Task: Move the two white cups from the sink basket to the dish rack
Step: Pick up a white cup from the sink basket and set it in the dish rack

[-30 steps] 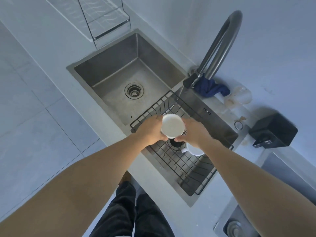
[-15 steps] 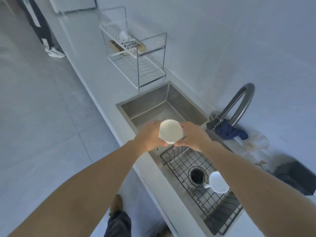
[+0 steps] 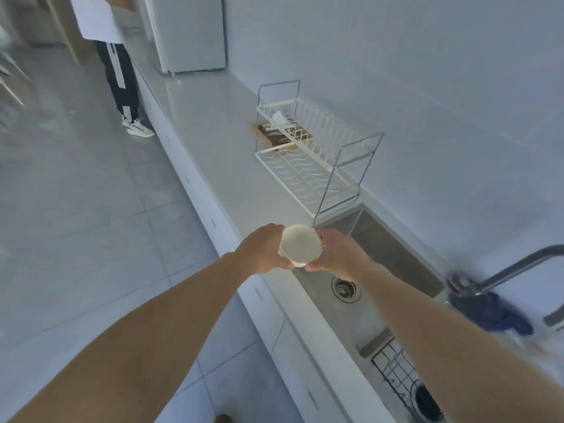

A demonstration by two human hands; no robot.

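Note:
I hold one white cup [image 3: 300,249] upright between both hands, above the counter's front edge at the left end of the sink. My left hand [image 3: 262,250] grips its left side and my right hand [image 3: 337,254] its right side. The two-tier white wire dish rack [image 3: 308,161] stands on the counter beyond the cup, left of the sink. The black wire sink basket [image 3: 393,370] shows at the lower right, partly hidden by my right arm; a dark round object [image 3: 427,399] lies in it. The second white cup is not visible.
The steel sink [image 3: 384,257] with its drain [image 3: 346,288] lies under my right arm. A grey faucet [image 3: 518,267] and a blue cloth [image 3: 494,312] are at the right. A person [image 3: 117,65] stands by the counter at the far left, near a white appliance [image 3: 189,32].
Both hands have carried the white cup up out of the sink basket and leftward, toward the dish rack. The view has swung left, so the second cup has passed out of sight.

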